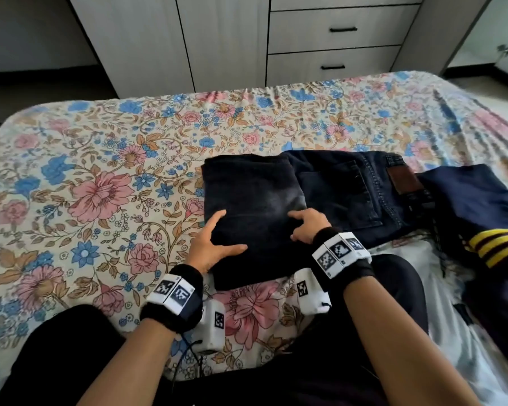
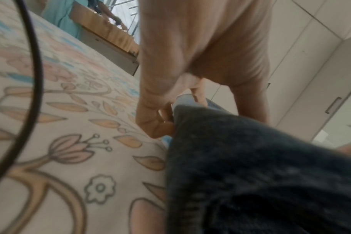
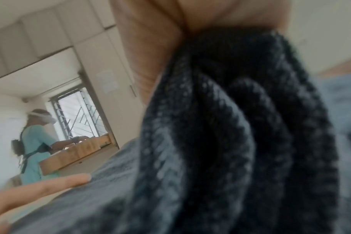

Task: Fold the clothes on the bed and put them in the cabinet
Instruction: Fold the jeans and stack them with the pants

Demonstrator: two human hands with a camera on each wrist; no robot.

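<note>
Dark jeans (image 1: 255,194) lie on the floral bed (image 1: 85,186), the legs folded over to the left and the waist with its back pocket and leather patch to the right. My left hand (image 1: 214,241) grips the folded part's left edge, thumb and index finger on top. In the left wrist view the other fingers (image 2: 160,123) curl under the jeans' edge (image 2: 250,174). My right hand (image 1: 307,227) sits on the fold's right side with fingers curled. The right wrist view shows bunched denim (image 3: 210,142) held against its palm (image 3: 150,47).
A navy garment with yellow stripes (image 1: 493,244) lies at the right over pale cloth (image 1: 417,259). Beyond the bed stands a light cabinet with doors (image 1: 159,39) and drawers (image 1: 335,33). Another person (image 3: 36,142) stands at a wooden counter far off. A black cable (image 2: 30,79) loops near my left wrist.
</note>
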